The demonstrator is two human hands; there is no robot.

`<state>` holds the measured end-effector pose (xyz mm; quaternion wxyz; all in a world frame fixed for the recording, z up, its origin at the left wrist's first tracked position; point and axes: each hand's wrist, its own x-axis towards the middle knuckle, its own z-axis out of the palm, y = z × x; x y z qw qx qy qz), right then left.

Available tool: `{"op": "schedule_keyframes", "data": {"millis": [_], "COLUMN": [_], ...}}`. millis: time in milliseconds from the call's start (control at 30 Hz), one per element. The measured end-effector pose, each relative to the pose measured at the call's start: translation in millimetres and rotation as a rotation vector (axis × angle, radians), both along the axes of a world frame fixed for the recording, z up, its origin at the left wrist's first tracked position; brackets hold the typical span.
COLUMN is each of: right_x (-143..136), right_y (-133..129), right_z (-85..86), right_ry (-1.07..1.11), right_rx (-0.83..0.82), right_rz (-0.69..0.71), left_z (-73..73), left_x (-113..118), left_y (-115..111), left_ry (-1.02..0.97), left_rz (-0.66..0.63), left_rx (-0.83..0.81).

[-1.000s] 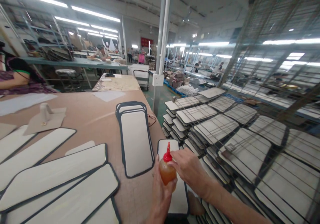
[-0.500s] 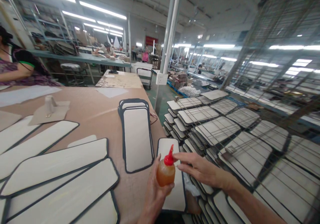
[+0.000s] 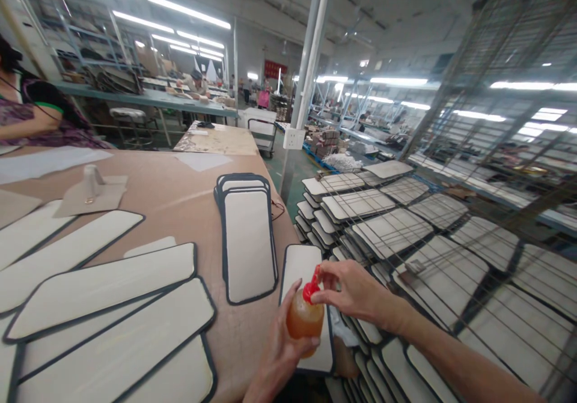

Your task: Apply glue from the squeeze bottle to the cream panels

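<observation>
My left hand [image 3: 283, 340] is wrapped round a clear squeeze bottle [image 3: 304, 322] holding amber liquid. The bottle tilts slightly to the right. At its top, the fingers of my right hand [image 3: 347, 286] pinch the red nozzle cap [image 3: 312, 290]. Just beneath the bottle lies a white panel with a dark edge [image 3: 300, 262], partly covered by my hands. Left of it, a small stack of similar panels [image 3: 249, 244] rests near the right edge of the brown table [image 3: 180, 199].
More dark-edged panels [image 3: 108, 283] overlap at the table's left, near a beige piece with a knob-like object [image 3: 93, 184]. Stacked panels [image 3: 383, 232] stand to the right under a wire grid. A metal post [image 3: 302, 78] rises past the table. A person [image 3: 36, 99] sits far left.
My right hand has closed its fingers on the red cap, where before they were stretched out beside it. The bottle has shifted slightly right and tipped a little.
</observation>
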<state>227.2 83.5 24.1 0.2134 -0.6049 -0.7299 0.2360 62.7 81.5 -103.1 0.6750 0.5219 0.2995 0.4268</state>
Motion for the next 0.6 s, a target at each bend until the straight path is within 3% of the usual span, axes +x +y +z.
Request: {"op": "schedule_keyframes", "data": {"millis": [67, 133, 233, 367, 467, 600], "right_x": [1, 2, 1, -6, -12, -30], "right_y": [-3, -5, -8, -12, -12, -7], "right_z": [4.8, 6.1, -0.4, -13.7, -20.1, -32.3], "right_ry": [-0.074, -0.041, 0.228, 0.444, 0.355, 0.263], "right_rx": [0.044, 0.068, 0.08, 0.119, 0.214, 0.377], "right_rz": [-0.044, 0.038, 0.203, 0.153, 0.036, -0.181], "left_z": [1.9, 5.3, 12.4, 20.7, 21.3, 12.9], "left_x": [-5, -8, -8, -5, 1, 18], "left_y": [3, 6, 8, 5, 4, 11], "left_ry": [0.032, 0.032, -0.094, -0.233, -0.18, -0.013], "left_rz": [-0.024, -0.062, -0.146, -0.204, -0.106, 0.2], "left_rx": [0.025, 0.031, -0.008, -0.021, -0.028, 0.006]}}
